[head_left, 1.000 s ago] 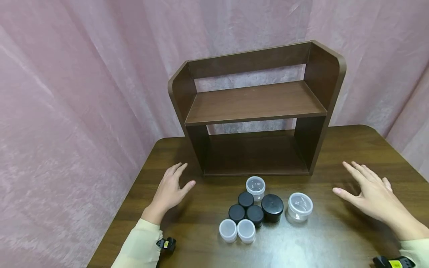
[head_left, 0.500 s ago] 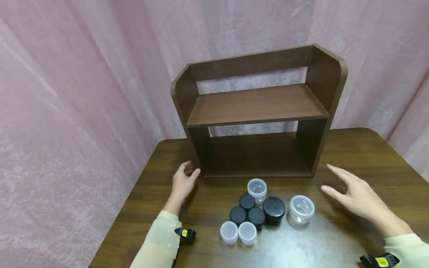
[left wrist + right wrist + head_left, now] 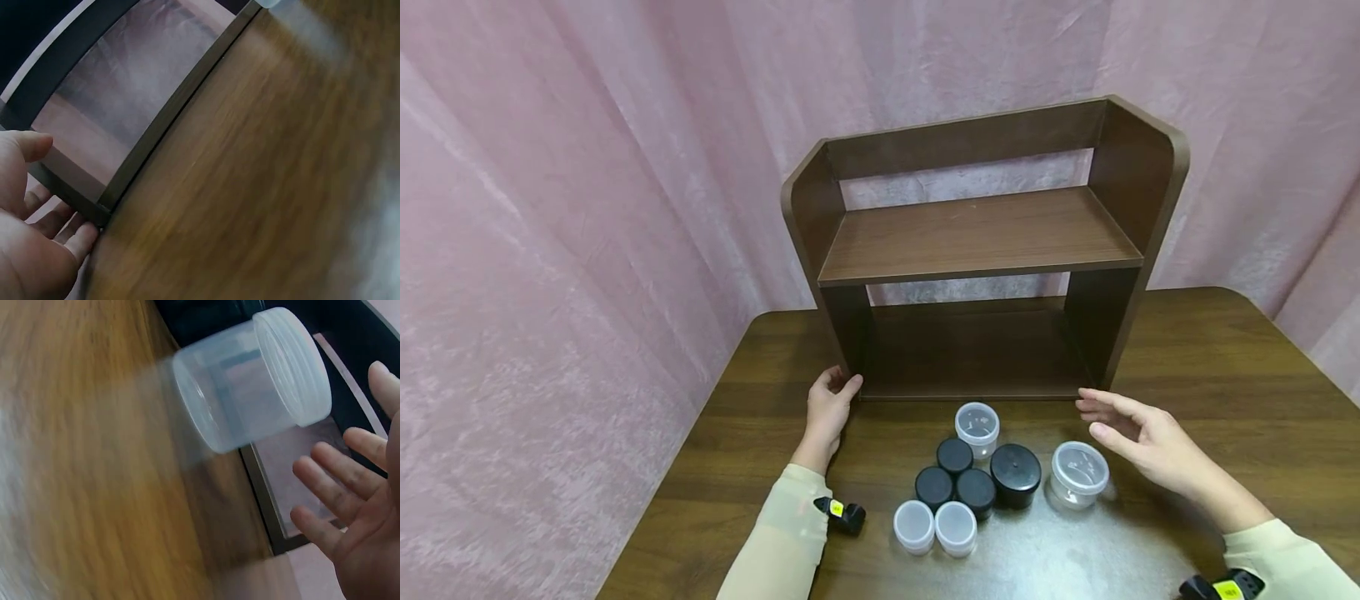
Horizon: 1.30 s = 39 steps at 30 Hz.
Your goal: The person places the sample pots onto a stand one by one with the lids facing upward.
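wrist labels (image 3: 837,508) are unreadable, with right hand (image 3: 1157,446) loosely spread and left hand (image 3: 826,417) at shelf (image 3: 981,233), grip unclear.

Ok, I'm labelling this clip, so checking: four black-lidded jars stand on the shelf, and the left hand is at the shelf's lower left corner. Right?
No: the four black-lidded jars stand on the table in front of the shelf, not on it, as the head view shows. The left hand is at the shelf's lower left corner.

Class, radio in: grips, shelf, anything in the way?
Left grip at lower-left corner of shelf; right grip open near lower-right corner; shelf upright; eight jars close in front.
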Available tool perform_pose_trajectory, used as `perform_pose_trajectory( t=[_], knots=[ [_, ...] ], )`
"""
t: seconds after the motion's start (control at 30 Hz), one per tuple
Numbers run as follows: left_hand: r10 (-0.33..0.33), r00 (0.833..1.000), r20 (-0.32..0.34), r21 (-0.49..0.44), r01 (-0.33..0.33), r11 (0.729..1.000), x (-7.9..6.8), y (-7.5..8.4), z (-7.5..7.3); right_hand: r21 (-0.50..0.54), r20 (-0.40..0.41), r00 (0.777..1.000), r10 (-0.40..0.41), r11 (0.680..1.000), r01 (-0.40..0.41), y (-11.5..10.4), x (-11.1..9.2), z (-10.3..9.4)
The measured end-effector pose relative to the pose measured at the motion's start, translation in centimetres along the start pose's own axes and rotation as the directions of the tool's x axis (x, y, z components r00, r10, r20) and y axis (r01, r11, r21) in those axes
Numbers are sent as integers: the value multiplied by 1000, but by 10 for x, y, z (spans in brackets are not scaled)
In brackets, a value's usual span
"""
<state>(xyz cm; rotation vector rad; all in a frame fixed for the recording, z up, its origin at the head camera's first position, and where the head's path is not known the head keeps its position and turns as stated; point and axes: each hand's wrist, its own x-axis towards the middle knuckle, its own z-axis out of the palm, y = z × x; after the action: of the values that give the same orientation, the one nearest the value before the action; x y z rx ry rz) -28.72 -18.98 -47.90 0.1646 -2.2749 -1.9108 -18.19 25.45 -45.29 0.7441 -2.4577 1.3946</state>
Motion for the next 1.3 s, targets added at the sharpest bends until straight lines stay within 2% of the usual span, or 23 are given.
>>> perform_pose_trajectory(
  t=[0.17, 0.33, 0.5, 0.73, 0.93, 1.13, 1.3],
  knots=[
    [1, 999, -43, -14, -1, 1000, 1, -4, 2, 185, 119, 991, -53, 982, 31, 0, 4, 5],
    [0, 999, -40, -5, 0, 1000, 1, -8, 4, 279, 217, 971, -100, 959, 36, -2, 2, 3],
    [-6, 1000, -27, -12, 5, 1000, 1, -7, 6, 247, 255, 960, -113, 968, 48, -3, -5, -1],
    [6, 999, -45, -18, -7, 1000, 2, -11, 4, 179, 305, 944, -126, 981, 73, 2, -9, -1],
    [11, 999, -47, -11, -11, 1000, 1, -14, 2, 208, 339, 928, -155, 974, 87, 2, -10, 0],
    [24, 999, -45, -8, -24, 1000, 1, -12, 2, 199, 345, 928, -141, 977, 74, 2, -11, 1],
    [27, 999, -34, 1, -27, 1000, 1, -13, 3, 177, 330, 930, -159, 979, 104, 4, -12, 1]
  ],
)
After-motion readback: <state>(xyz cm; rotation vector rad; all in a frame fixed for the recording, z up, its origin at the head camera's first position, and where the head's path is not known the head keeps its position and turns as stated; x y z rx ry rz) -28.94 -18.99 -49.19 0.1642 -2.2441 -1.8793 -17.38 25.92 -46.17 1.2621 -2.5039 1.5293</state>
